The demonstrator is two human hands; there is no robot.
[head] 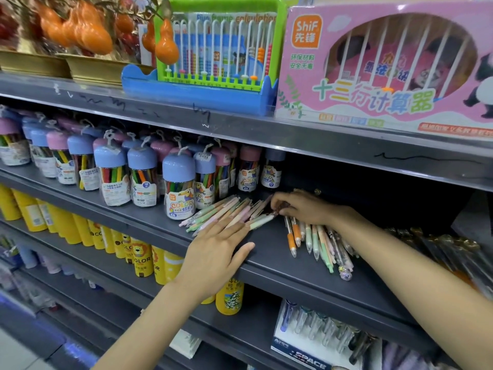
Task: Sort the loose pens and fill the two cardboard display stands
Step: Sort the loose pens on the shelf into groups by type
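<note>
Two heaps of loose pens lie on the dark grey middle shelf point(282, 259). The left heap of pastel pens point(226, 210) fans out beside the marker tubs. My left hand point(218, 252) lies flat with straight fingers on its near ends. A second heap with orange-grip and pastel pens point(316, 243) lies to the right, tips pointing toward me. My right hand point(298, 206) reaches over that heap and pinches the end of a pen at the left heap's far side. No cardboard display stand shows.
Tubs of colour markers with blue and pink caps point(178, 180) crowd the shelf's left part. Yellow tubes point(138, 256) fill the shelf below, with a boxed pen set point(320, 335) lower right. Abacus toys point(213, 49) stand above. Wrapped pens point(453, 252) lie at far right.
</note>
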